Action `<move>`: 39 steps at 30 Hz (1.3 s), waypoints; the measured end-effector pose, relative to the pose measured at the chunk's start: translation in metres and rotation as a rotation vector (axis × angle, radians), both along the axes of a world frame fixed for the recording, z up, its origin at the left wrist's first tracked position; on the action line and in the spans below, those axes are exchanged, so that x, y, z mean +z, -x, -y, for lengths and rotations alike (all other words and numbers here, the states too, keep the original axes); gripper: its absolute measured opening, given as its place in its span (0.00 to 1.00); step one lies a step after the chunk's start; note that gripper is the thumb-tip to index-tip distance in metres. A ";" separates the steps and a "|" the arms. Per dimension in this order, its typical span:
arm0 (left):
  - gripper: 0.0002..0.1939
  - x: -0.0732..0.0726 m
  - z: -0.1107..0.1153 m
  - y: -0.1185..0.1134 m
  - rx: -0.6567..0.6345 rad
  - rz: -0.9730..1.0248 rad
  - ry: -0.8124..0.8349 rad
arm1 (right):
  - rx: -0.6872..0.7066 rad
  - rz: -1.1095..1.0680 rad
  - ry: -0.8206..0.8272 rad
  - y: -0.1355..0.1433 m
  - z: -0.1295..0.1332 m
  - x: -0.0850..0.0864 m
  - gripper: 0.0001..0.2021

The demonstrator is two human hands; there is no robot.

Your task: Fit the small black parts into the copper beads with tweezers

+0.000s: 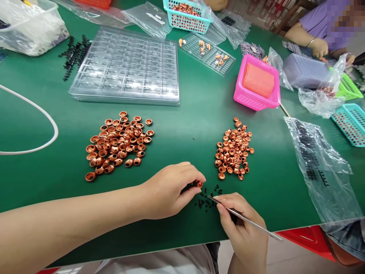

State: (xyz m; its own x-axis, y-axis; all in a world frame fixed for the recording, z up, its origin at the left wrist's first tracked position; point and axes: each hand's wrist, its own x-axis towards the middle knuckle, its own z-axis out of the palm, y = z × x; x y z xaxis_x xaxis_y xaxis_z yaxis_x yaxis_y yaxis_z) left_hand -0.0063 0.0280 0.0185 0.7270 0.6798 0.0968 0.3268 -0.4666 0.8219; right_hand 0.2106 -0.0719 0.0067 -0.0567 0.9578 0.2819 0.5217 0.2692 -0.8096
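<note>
Between the thumb and fingertips of my left hand is a small copper-coloured shell. My right hand grips thin metal tweezers, whose tip points left over a scatter of tiny black pieces on the green table. A pile of copper-coloured oval shells lies beyond my left forearm. Past my right hand sits a second pile of smaller copper-coloured shells.
Stacked clear trays lie at the back, near black parts. A pink basket with orange sheets, a blue basket and plastic bags stand around. A white cable curves at left. Another person's hand is at upper right.
</note>
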 end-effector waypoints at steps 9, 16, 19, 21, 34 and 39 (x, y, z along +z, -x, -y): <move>0.08 -0.001 0.001 0.001 -0.002 0.008 0.001 | -0.006 0.002 -0.030 0.001 0.001 0.002 0.13; 0.08 -0.003 0.000 0.000 0.001 0.009 0.006 | 0.006 -0.002 -0.034 -0.001 0.003 0.000 0.14; 0.08 -0.003 0.000 0.000 0.000 0.011 0.003 | 0.023 0.012 -0.026 -0.002 0.002 0.000 0.14; 0.08 -0.002 0.000 0.000 0.000 0.011 -0.001 | 0.034 0.027 -0.020 -0.002 0.002 0.000 0.15; 0.05 -0.014 0.001 0.000 0.009 0.100 -0.068 | -0.138 -0.110 -0.112 0.008 0.009 0.001 0.13; 0.05 -0.014 0.002 0.001 -0.025 0.116 -0.064 | -0.229 -0.182 -0.152 0.027 0.005 0.004 0.11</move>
